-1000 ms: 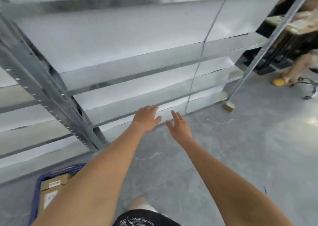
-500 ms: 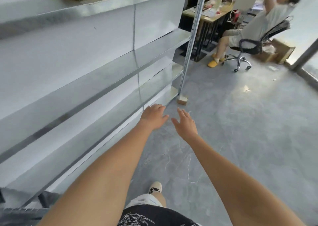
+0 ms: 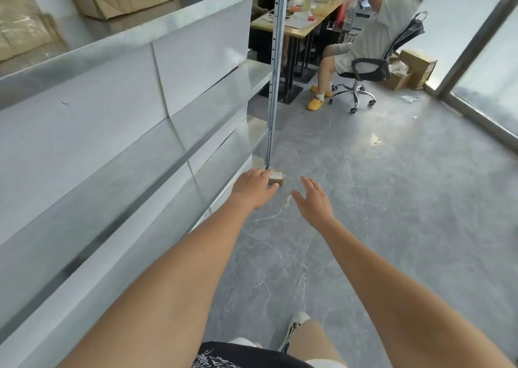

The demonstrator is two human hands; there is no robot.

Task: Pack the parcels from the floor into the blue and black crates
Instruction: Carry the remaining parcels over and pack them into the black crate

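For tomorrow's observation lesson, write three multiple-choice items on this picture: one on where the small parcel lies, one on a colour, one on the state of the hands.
1. Where does the small brown parcel lie?
A. On the floor at the foot of the shelf upright
B. On the desk
C. In a blue crate

2. What colour are the seated person's shoes?
A. Red
B. Yellow
C. Black

3. What are the left hand and right hand doing?
A. Both grip the parcel
B. The right hand holds a crate
C. Both are stretched forward, holding nothing

Answers:
1 A, the parcel sits on the grey floor by the metal upright.
2 B, both shoes under the office chair are yellow.
3 C, the right hand's fingers are spread, the left's loosely bent, and neither closes on anything.
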